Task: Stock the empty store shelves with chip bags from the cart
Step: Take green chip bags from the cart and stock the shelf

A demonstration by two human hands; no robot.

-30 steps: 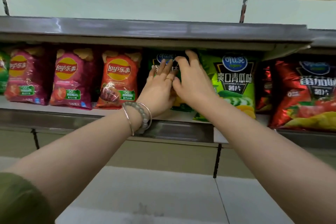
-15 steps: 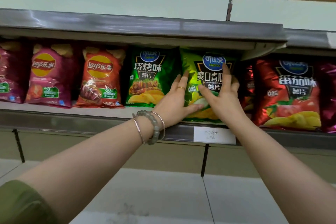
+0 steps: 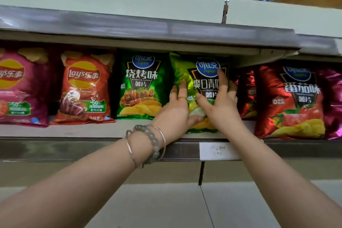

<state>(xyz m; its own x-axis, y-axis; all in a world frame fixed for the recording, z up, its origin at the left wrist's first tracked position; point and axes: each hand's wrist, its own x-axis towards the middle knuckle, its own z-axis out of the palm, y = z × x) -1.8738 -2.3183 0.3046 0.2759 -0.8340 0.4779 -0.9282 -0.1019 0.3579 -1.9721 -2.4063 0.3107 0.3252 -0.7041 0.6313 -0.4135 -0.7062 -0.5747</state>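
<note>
While a second ago both your hands were on the dark green foil barbecue chip bag [image 3: 139, 87], they are now one place to the right, on the lime green foil cucumber chip bag [image 3: 187, 74]. That dark green bag stands upright on its own, touching nothing of yours, so it reads as placed.

Your left hand [image 3: 175, 109], with a gold ring and two bracelets [image 3: 148, 144] at the wrist, lies against the lime bag's lower left, fingers spread up its left edge and thumb tucked beneath its face. Your right hand [image 3: 218, 105] presses flat on the front, fingers fanned upward, one fingertip reaching the blue round logo. Both grips are open-palmed, steadying and pushing rather than pinching.

The lime bag stands on the grey metal shelf [image 3: 74, 131], between the dark green bag on its left and a red foil tomato chip bag [image 3: 290, 102] on its right, with another red bag partly hidden behind your right hand. Further left sit an orange Lay's bag [image 3: 83, 89] and a magenta Lay's bag [image 3: 20, 87]. A white paper price label [image 3: 218, 151] hangs on the shelf lip just below.

This stretch of shelf looks filled; the lime bag probably needs only squaring up. The cart is out of view.
</note>
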